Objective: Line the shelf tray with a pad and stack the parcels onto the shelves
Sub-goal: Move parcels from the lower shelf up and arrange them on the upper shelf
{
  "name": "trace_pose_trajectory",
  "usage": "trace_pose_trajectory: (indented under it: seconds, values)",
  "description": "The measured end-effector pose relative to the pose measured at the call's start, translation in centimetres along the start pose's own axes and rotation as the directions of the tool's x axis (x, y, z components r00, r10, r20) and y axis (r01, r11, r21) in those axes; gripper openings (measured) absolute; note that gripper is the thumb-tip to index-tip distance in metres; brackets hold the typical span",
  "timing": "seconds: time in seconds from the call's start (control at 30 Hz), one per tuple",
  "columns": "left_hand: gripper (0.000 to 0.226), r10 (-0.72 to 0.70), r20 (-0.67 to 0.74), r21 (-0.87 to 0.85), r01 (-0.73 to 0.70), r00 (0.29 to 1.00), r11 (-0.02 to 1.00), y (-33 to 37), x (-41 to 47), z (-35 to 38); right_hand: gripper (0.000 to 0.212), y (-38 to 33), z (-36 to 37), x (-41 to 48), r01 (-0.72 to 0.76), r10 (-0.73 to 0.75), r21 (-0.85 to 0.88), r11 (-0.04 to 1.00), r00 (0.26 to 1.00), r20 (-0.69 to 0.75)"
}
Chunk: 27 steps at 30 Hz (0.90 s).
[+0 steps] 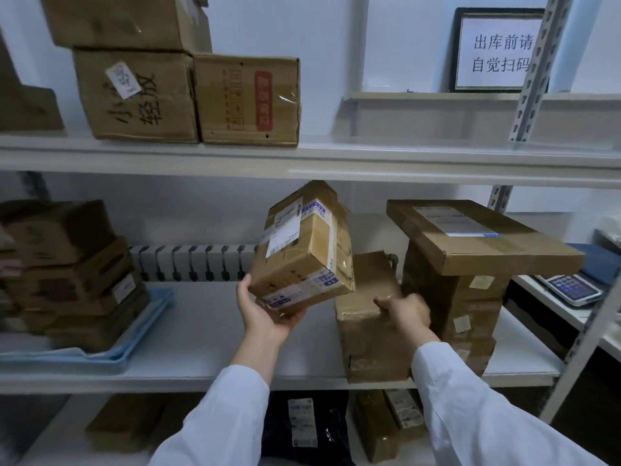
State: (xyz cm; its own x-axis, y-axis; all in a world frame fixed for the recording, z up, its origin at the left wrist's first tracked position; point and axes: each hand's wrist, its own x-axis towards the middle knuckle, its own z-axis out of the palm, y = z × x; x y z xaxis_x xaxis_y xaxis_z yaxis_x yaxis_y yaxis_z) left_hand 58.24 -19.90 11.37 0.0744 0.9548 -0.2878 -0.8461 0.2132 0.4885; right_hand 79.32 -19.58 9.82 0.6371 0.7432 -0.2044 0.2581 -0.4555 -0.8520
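- Two white sleeves reach in from the near edge.
- The left hand grips the near lower corner of a labelled parcel, held tilted in the air above the middle shelf.
- The right hand curls its fingers over the top edge of a brown box standing on that shelf.
- Just right of it stands a tall box with a flat parcel lying on top.
- At the shelf's left, a blue tray holds a stack of parcels.
- Farther up, cartons sit left on the upper shelf; a framed sign stands far right.
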Motion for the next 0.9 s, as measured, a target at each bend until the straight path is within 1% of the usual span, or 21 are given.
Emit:
trace_pose_trajectory:
  seconds: [0.07, 0.17, 0.23, 0.3, 0.37, 0.47, 0.53, 0.6, 0.67, 0.77, 0.8, 0.9]
  values:
    - [0.056, 0.005, -0.009, -0.003, -0.005, 1.000, 1.000, 0.1, -0.2, -0.2, 0.031, 0.6, 0.0, 0.4, -0.004, 0.004, -0.026, 1.000, 1.000, -0.010]
    - [0.056, 0.004, -0.010, -0.011, -0.004, 1.000, 1.000, 0.2, -0.5, -0.2, 0.038, 1.0, 0.2, 0.6, -0.014, 0.014, -0.047, 0.999, 1.000, -0.001]
    - [0.055, 0.006, -0.016, -0.010, -0.006, 1.000, 1.000, 0.1, -0.7, -0.1, 0.046, 1.2, 0.3, 0.6, -0.042, 0.043, -0.049, 0.998, 0.999, 0.019]
    - [0.055, 0.006, -0.018, -0.005, -0.006, 1.000, 1.000, 0.1, -1.0, 0.0, 0.059, 0.9, 0.2, 0.2, -0.068, 0.070, -0.110, 0.992, 0.997, 0.012]
    - [0.054, 0.002, -0.014, 0.003, -0.002, 1.000, 1.000, 0.1, -1.2, 0.1, 0.067, 0.2, 0.1, -0.5, -0.032, 0.031, -0.148, 0.988, 0.999, -0.011]
    - [0.054, -0.013, -0.010, 0.028, 0.014, 1.000, 1.000, 0.3, -1.8, 0.3, 0.064, -1.7, 0.2, -1.5, 0.097, -0.096, -0.017, 0.995, 0.995, 0.032]
    - [0.057, -0.026, -0.015, 0.062, 0.027, 1.000, 0.998, 0.5, -2.1, 0.4, 0.059, -3.2, 0.3, -2.1, 0.175, -0.176, 0.045, 0.984, 0.984, 0.028]
    - [0.061, -0.026, -0.026, 0.113, 0.029, 0.999, 0.993, 0.9, -2.3, 0.2, 0.053, -4.7, 0.1, -3.2, 0.235, -0.238, 0.114, 0.965, 0.971, 0.008]
    - [0.064, -0.013, -0.032, 0.166, 0.018, 0.999, 0.986, 1.6, -2.6, -0.1, 0.051, -6.3, -0.4, -4.9, 0.284, -0.302, 0.252, 0.925, 0.953, 0.034]
    - [0.062, 0.012, -0.010, 0.236, -0.009, 1.000, 0.972, 3.2, -3.4, -0.3, 0.058, -8.2, -0.9, -6.9, 0.328, -0.381, 0.426, 0.843, 0.923, 0.044]
    - [0.059, 0.024, 0.017, 0.261, -0.028, 1.000, 0.965, 3.9, -3.8, -0.4, 0.062, -8.8, -1.0, -8.0, 0.345, -0.403, 0.457, 0.820, 0.915, 0.032]
    - [0.049, 0.060, 0.093, 0.325, -0.088, 0.994, 0.942, 5.9, -4.7, -0.7, 0.085, -10.0, -1.1, -10.6, 0.399, -0.439, 0.477, 0.783, 0.898, -0.031]
